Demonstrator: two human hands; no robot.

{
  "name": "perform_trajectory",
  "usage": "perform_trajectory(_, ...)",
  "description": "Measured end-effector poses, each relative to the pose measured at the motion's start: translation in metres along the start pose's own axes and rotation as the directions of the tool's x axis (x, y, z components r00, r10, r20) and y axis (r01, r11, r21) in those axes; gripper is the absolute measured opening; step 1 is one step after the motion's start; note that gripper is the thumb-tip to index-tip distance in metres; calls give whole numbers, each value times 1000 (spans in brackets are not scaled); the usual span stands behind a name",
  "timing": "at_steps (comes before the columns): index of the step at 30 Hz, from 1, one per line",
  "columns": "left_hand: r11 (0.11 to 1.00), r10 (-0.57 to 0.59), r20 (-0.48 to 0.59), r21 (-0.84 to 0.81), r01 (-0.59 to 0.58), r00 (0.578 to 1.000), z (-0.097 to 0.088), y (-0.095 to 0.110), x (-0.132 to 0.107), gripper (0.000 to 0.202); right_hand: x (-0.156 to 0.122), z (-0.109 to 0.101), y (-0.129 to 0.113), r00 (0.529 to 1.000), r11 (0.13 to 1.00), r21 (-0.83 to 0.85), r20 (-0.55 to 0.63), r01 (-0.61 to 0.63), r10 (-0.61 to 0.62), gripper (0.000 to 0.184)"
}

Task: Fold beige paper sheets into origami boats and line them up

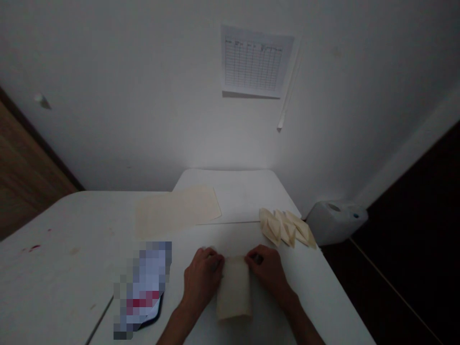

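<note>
A cream sheet of paper (234, 290), folded into a narrow upright strip, lies on the white table (64, 273) in front of me. My left hand (203, 278) pinches its upper left corner, and my right hand (266, 270) grips its upper right corner. Both hands rest close to the tabletop. Their fingers hide the top edge of the fold. Up and to the right of my right hand, several folded paper boats (285, 229) lie in an overlapping row, not touching either hand.
A flat cream paper sheet (178, 211) lies beyond my hands. Left of my left hand sits a pixelated, blurred object (142, 287) with a dark edge. Red marks (34, 247) stain the left tabletop. A white appliance (336, 221) stands beyond the right table edge, where the floor drops away dark.
</note>
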State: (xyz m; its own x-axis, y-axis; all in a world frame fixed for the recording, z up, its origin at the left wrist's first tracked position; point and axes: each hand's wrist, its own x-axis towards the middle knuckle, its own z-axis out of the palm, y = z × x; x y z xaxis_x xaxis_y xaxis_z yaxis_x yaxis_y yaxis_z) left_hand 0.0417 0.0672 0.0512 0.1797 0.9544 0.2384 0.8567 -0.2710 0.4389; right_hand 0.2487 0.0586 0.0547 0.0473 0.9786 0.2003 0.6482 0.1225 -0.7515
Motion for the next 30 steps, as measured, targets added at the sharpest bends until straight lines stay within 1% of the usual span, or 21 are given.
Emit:
perform_trajectory(4,1000,5,-8,13,-5,1000,1,-1,3,14,3,3,1,998,997,-36,-13,61,-62,8)
perform_trajectory(7,1000,9,-17,3,-9,1000,2,-2,4,14,4,5,6,987,986,-42,-11,160,-161,10)
perform_trajectory(10,999,29,-27,-21,-29,999,4,-3,5,16,4,6,13,963,962,-60,49,266,-264,15)
perform_trajectory(13,998,45,-40,-51,-47,998,5,-4,6,17,2,5,20,945,939,-122,106,323,-311,19)
perform_trajectory(18,995,46,-70,-86,-52,996,7,-6,6,18,-2,-2,22,926,903,-219,171,369,-337,23)
perform_trajectory(23,994,47,-74,-92,-54,996,7,-6,6,18,-3,-10,18,934,902,-275,229,333,-275,21)
perform_trajectory(30,994,33,-64,-98,-40,997,5,-6,5,18,-5,-20,14,916,878,-327,315,349,-247,26)
